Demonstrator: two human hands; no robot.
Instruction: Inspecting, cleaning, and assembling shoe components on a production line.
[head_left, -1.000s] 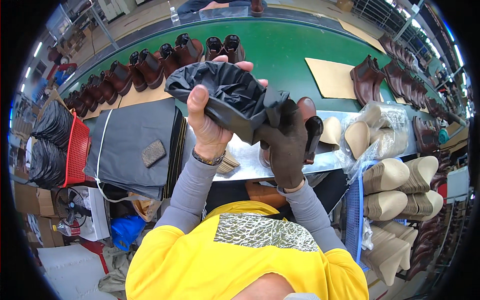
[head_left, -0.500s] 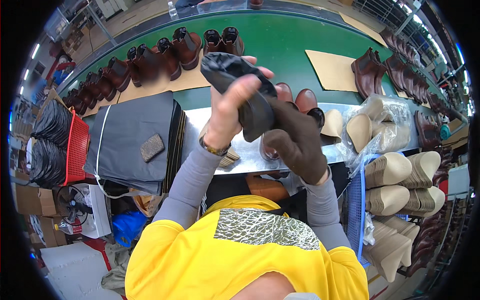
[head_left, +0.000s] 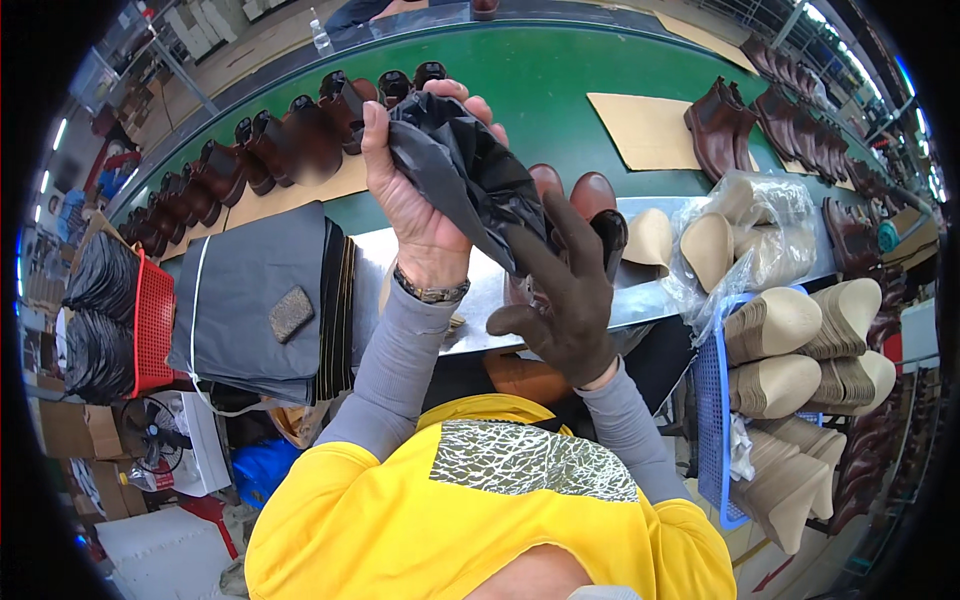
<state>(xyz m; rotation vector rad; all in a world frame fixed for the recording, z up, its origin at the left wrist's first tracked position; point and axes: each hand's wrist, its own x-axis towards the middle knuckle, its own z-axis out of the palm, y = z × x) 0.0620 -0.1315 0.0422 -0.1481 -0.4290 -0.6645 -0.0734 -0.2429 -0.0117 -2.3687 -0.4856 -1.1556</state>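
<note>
Left hand [head_left: 428, 235], bare, is clamped on a crumpled black sheet [head_left: 470, 165], held up above the green table [head_left: 530, 75]. Right hand [head_left: 562, 310], gloved, has fingers spread at the sheet's lower end; can't tell from here if it touches. Sheet looks part-shaped: scrunched into a hollow, I'd judge unfinished. Boots [head_left: 594, 195] sit just beyond the glove. Left: a thick stack [head_left: 245, 275] of flat black sheets, apparently unworked, grey block [head_left: 291, 314] on top; farther left, red basket [head_left: 152, 320] beside folded black pieces. Right: blue basket [head_left: 712, 430], tan inserts [head_left: 775, 330] piled. Boots line the far left; can't tell what's inside them.
</note>
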